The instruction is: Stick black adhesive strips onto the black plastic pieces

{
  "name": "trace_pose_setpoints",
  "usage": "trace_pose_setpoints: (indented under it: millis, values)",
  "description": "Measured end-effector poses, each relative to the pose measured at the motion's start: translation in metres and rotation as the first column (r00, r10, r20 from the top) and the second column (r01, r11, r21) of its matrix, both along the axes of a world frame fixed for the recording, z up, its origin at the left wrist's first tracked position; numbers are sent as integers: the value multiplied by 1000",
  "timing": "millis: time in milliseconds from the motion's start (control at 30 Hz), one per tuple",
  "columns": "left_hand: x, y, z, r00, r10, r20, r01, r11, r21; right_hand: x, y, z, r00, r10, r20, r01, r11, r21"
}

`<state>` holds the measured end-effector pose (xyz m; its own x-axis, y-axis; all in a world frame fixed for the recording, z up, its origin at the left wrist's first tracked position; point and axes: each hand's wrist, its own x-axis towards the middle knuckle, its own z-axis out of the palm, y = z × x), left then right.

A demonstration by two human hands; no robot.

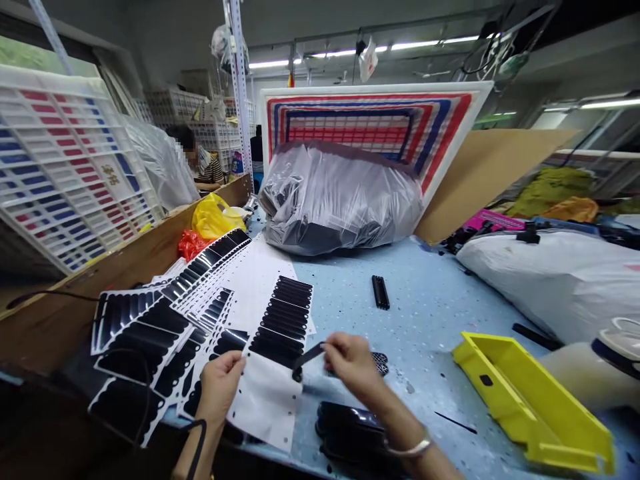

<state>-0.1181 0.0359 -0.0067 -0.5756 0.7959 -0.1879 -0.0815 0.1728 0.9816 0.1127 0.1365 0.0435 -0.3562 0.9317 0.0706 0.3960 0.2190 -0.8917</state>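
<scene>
My left hand (pixel 221 381) pinches the left edge of a white backing sheet (pixel 265 400) that carries rows of black strip stickers (pixel 283 313). The lower part of this sheet is bare white with small dark dots. Between the fingertips of my right hand (pixel 350 357) is one black strip sticker (pixel 310 355), its lower end close to the sheet's right edge. I cannot tell if that end still touches the sheet. Below my right hand lie dark glossy long pieces (pixel 345 433), partly hidden by my forearm. A black patterned piece (pixel 380 362) shows behind my right hand.
More sticker sheets (pixel 145 333) overlap on the left. A dark elongated part (pixel 381 292) lies on the blue table (pixel 425 320). A yellow bin (pixel 535 400) stands right; a large plastic bag (pixel 345 193) fills the back. A person (pixel 207 167) sits beyond the wooden edge.
</scene>
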Motion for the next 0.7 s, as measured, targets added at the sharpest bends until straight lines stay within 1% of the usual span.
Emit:
trace_pose_setpoints:
  millis: [33,67,100,133,167,200,233,267,300,333,367,400,433,467,500,533,567,600,633,700]
  values:
    - [-10,5,1,993,-18,-113,15,999,-33,24,7,7,998,-56,-14,56,998,12]
    - [-19,9,2,970,-52,-236,36,997,-72,49,13,13,993,-111,-31,112,993,24]
    - [-29,12,3,929,-94,-357,57,992,-113,73,15,19,986,-161,-48,162,986,24]
    - [-36,15,5,873,-128,-472,63,987,-151,96,15,24,973,-218,-75,219,976,5]
    - [-40,18,8,814,-123,-567,31,985,-169,114,13,28,957,-272,-104,272,962,-12]
    - [-41,20,11,765,-84,-638,-21,988,-156,129,10,30,940,-312,-136,310,950,-32]
    - [-36,23,14,737,-35,-675,-63,991,-120,139,5,32,925,-339,-171,335,941,-51]
    - [-26,25,19,741,-1,-671,-69,995,-77,144,0,33,913,-351,-208,346,936,-61]
    - [-11,27,23,779,-13,-626,-19,999,-44,144,-5,34,905,-347,-246,342,938,-61]
    - [10,29,29,842,-88,-533,92,996,-18,142,-9,35,902,-328,-281,329,943,-47]
    - [33,31,34,890,-235,-390,254,967,-4,137,-14,38,904,-296,-310,307,952,-14]
    - [59,33,38,898,-389,-206,399,917,8,131,-19,41,910,-251,-330,278,960,39]
    - [84,34,42,855,-518,22,517,855,35,124,-24,45,920,-195,-339,246,963,112]
    - [106,36,45,765,-599,239,602,795,66,118,-30,48,933,-135,-334,211,957,200]
    - [126,38,46,668,-633,391,648,753,112,113,-36,51,946,-77,-314,174,940,293]
    - [140,40,46,599,-640,482,654,738,167,110,-42,53,959,-22,-281,134,914,384]
    - [150,41,46,557,-636,533,642,738,209,109,-49,52,970,30,-243,88,884,459]
    - [155,43,45,546,-630,553,618,748,241,109,-55,50,976,78,-203,38,859,511]
    - [157,44,43,554,-619,557,590,764,261,111,-60,46,978,127,-168,-17,842,539]
    - [153,47,42,587,-590,555,547,794,266,120,-68,36,968,222,-120,-124,834,537]
